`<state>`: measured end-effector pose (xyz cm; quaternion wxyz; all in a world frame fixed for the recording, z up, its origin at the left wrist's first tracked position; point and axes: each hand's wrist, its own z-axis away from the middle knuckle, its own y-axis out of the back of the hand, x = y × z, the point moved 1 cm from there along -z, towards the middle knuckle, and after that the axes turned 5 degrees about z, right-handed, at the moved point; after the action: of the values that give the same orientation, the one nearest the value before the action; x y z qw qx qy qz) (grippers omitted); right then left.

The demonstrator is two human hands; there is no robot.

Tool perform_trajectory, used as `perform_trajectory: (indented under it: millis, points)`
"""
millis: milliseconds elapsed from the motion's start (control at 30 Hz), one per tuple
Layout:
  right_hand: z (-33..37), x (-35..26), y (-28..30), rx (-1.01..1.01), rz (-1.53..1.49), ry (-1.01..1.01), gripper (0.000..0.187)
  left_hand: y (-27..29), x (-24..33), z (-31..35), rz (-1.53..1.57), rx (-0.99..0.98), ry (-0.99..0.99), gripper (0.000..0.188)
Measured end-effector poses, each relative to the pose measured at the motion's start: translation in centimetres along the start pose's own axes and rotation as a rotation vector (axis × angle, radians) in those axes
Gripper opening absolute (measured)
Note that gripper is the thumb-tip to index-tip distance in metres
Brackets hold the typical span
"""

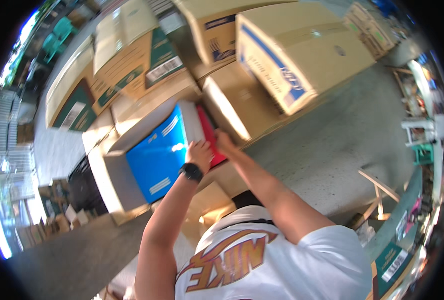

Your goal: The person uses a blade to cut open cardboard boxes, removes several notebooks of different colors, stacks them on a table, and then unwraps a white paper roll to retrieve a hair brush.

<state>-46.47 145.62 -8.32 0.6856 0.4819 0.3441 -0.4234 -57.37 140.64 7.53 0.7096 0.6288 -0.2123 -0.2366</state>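
Observation:
A flat blue item (157, 157) with white print, perhaps a book or folder, lies in an opened cardboard carton (113, 185). Its pale side shows to the right, and beyond it is a narrow red item (206, 125) whose kind I cannot make out. My left hand (200, 152), with a black watch (191, 172) on its wrist, is closed at the left edge of the red item, beside the blue one. At the right edge of the red item my right hand (224, 142) is closed, its fingertips partly hidden.
Closed brown and green cartons (132, 67) stand beyond the open one. A large carton (302, 55) with a blue stripe stands at the far right, above an opened box (244, 92). Wooden pieces (378, 192) lie on the grey floor (322, 155) to the right.

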Motion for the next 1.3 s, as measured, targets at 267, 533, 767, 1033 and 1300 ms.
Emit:
perform_trajectory:
  millis: [267,533,767,1033,1300]
  points:
    - [6.4,-3.7,0.1,-0.046,0.299,0.232,0.017,-0.7,-0.7,2.8,0.008,-0.094,0.123,0.013]
    - [2.2,-9.6,0.8,-0.712,-0.782,-0.428,0.064,1.6,1.3,2.3,0.105,-0.29,0.09,0.036]
    - [-1.5,-5.1,0.1,-0.708,-0.225,-0.34,0.067,5.8,7.2,12.4,1.001,0.149,0.323,0.044]
    - [-0.3,-7.9,-1.7,-0.669,-0.276,-0.397,0.059,2.1,10.8,25.4,1.317,0.543,1.085,0.026]
    - [2.0,-11.4,2.8,-0.551,-0.302,-0.216,0.041,2.7,10.9,24.3,1.238,0.607,0.953,0.034]
